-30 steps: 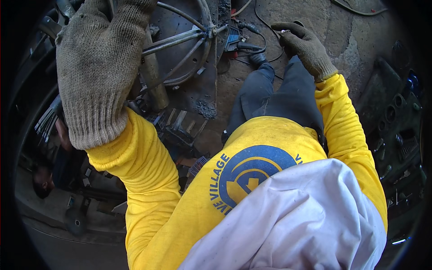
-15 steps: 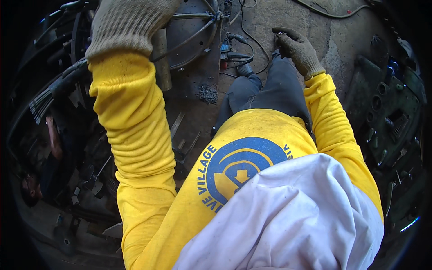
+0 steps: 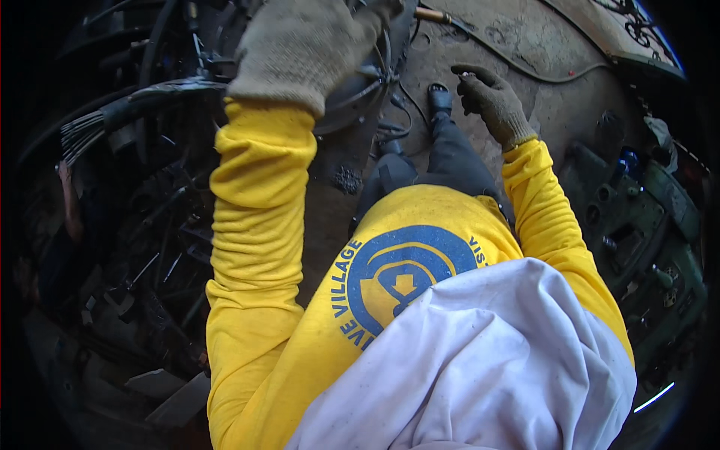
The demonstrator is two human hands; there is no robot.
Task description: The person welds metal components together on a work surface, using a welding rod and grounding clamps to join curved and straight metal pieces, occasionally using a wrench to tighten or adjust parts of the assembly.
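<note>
OK, L hand (image 3: 292,56), gloved in coarse grey-brown knit, is out over the far left, right above a round, cage-like frame of dark metal bar (image 3: 373,73). Bit of blur there; one digit pokes off to the right, the rest I can't make out, so can't tell if it's gripping or even touching the frame. Frame's on the far side, left of ctr, partly hidden by that hand, seemingly on a dark, flat metal plate (image 3: 337,154). R hand (image 3: 491,105), same knit, hangs well apart from it, fingers half curled w/ a narrow gap; pale fleck by the tips, can't tell if it's pinching sth. As for handling: looks like solid bar, so I'd guess stiff, fairly heavy, not fragile, prob. rough at the joints, maybe a tad slippy thru knit. Best hold, I reckon: outer ring, opp. sides, or the bars close to where they meet. Just right of the plate, a black cable w/ thick plugs (image 3: 394,130); farther right, a long grey-brown hose (image 3: 551,79). Far left, a splayed bundle of thin grey rods (image 3: 82,135), w/ a co-worker's bare arm (image 3: 71,202) just nearer. Right side, a bulky green metal machine body (image 3: 667,225).
</note>
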